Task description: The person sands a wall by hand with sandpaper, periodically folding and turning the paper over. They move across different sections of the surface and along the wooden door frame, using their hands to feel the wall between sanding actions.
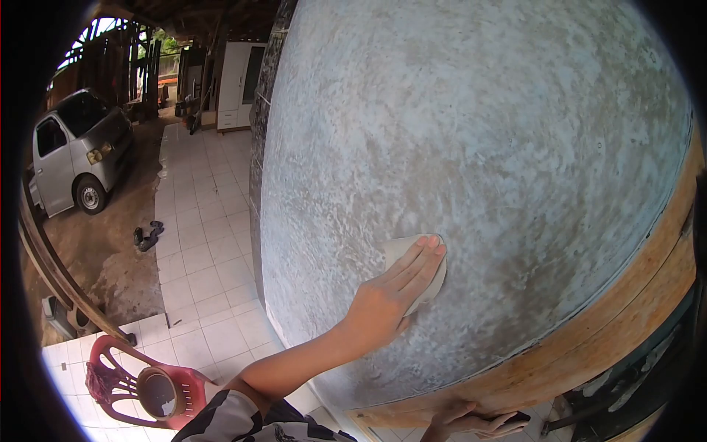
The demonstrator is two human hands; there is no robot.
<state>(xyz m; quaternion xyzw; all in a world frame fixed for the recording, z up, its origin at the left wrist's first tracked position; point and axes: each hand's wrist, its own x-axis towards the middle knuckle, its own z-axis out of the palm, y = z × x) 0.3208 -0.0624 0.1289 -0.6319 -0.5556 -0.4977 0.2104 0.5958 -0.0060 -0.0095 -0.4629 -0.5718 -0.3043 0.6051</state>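
My left hand (394, 291) lies flat against the patchy blue-grey wall (486, 147), fingers together and pointing up to the right. Under its palm and fingers is a pale, thin sheet (434, 287) with a rounded edge, pressed to the wall's surface; the hand hides most of it. Low in the view, below the wall's orange-brown lower border (515, 372), is my right hand (471, 422). Its fingers are bent around a dark thing (520, 418), mostly covered, whose kind I cannot tell.
A red plastic chair (193, 394) with a round container (158, 393) on its seat stands at lower left on white tiles (199, 283). Beyond the tile edge are dark shoes (149, 236), a wooden rail (62, 276) and a silver van (81, 151). A white cabinet (234, 85) stands farther back.
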